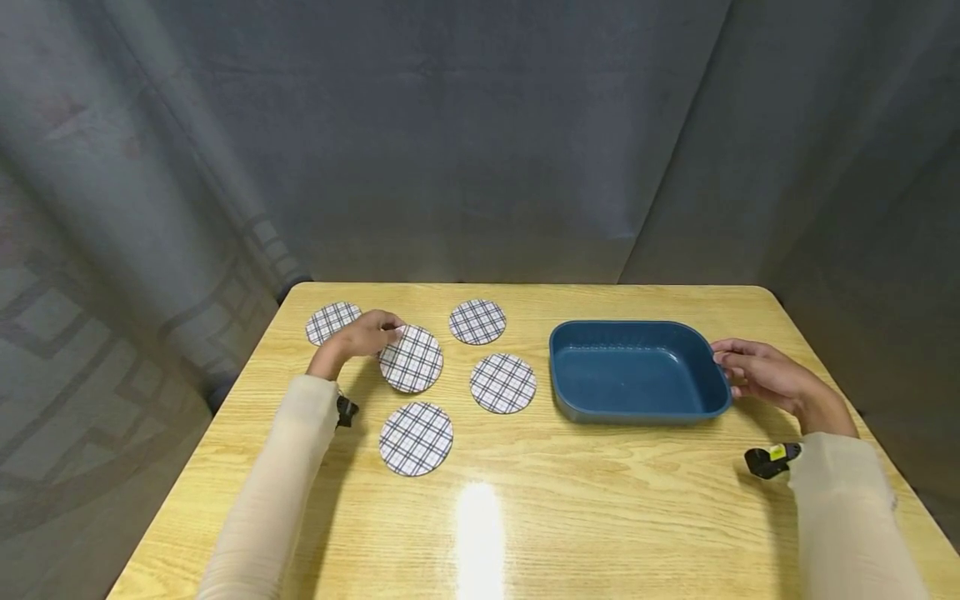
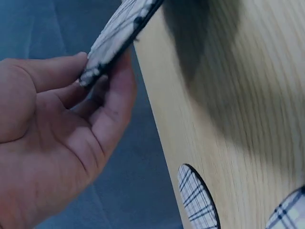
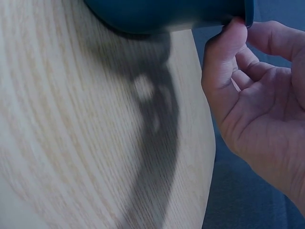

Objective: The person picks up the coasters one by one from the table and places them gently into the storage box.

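Between thumb and fingers, my left hand (image 1: 369,333) pinches the edge of a round plaid coaster (image 1: 411,358). In the left wrist view this coaster (image 2: 119,36) is tilted and raised over the table, with a dark edge showing. My right hand (image 1: 765,373) holds the right rim of a blue rectangular basin (image 1: 637,379). The right wrist view shows thumb and index finger of that hand (image 3: 257,90) pinching the lip of the basin (image 3: 176,14), whose base is close to the tabletop.
Around the left hand lie more plaid coasters: one at the far left (image 1: 330,322), one at the back (image 1: 477,322), one beside the basin (image 1: 503,383) and one nearer the front (image 1: 416,438). The wooden table (image 1: 585,508) ends at grey curtains (image 1: 465,150).
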Demonstrator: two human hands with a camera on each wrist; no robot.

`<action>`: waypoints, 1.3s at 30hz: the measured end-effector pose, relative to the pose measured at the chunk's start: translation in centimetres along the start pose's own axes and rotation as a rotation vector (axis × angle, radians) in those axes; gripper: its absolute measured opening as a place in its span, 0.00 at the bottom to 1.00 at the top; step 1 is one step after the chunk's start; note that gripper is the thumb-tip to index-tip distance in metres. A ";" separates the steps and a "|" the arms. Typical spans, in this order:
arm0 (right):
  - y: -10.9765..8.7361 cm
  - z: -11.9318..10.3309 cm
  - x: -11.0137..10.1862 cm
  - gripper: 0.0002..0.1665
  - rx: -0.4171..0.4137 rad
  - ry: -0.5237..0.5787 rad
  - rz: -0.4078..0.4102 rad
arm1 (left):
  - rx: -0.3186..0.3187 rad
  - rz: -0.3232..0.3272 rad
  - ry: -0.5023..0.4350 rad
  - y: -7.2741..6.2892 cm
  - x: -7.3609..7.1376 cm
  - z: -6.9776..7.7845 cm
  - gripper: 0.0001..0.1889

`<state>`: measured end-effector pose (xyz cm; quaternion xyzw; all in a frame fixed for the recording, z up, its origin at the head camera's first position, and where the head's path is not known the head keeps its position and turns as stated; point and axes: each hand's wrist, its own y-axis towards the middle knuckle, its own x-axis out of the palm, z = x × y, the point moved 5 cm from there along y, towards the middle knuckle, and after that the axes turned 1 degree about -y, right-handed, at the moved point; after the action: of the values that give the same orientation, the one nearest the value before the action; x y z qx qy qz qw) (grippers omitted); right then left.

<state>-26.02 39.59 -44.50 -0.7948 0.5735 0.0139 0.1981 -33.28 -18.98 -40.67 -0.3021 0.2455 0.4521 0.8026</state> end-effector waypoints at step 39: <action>0.4 0.2 0.1 0.08 0.037 -0.018 0.017 | -0.028 -0.080 -0.796 2.8 3.4 2.3 0.21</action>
<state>-26.31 39.48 -44.77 -0.7859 0.5787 0.0121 0.2176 -33.83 -14.27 -42.03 -0.1237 -0.1027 0.5056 0.8477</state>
